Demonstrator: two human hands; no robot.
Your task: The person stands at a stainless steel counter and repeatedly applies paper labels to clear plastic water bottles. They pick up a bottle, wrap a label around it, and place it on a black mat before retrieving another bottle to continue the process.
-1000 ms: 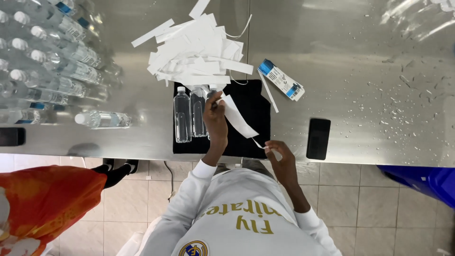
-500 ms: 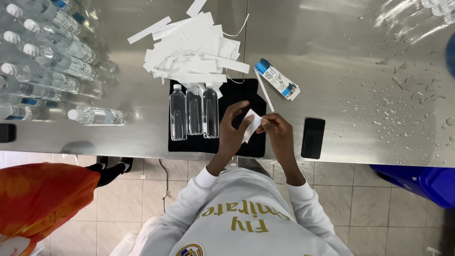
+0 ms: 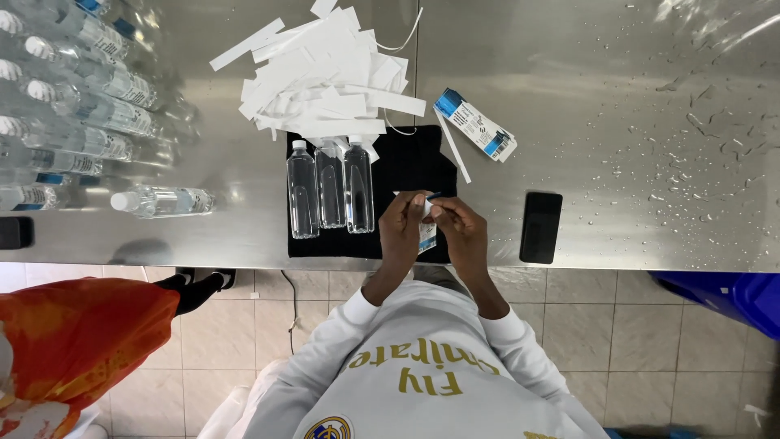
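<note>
Both hands pinch one small label [image 3: 426, 221]: left hand [image 3: 404, 228] grips its left edge, right hand [image 3: 460, 232] its right, held over the black mat [image 3: 410, 167]. It looks like the backing is being peeled, so I'd keep the fingertips on the edges, off the adhesive, and pull slow and flat. Three clear bottles [image 3: 331, 187] lie just left of the left hand; the pile of white strips [image 3: 325, 73] sits beyond them, the phone [image 3: 541, 227] right of the right hand.

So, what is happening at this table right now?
A person at a steel table holds a small label between the left hand and right hand, over a black mat. Three clear bottles lie side by side on the mat. A pile of white paper strips lies behind them, more bottles at the left, a dark phone at the right.
</note>
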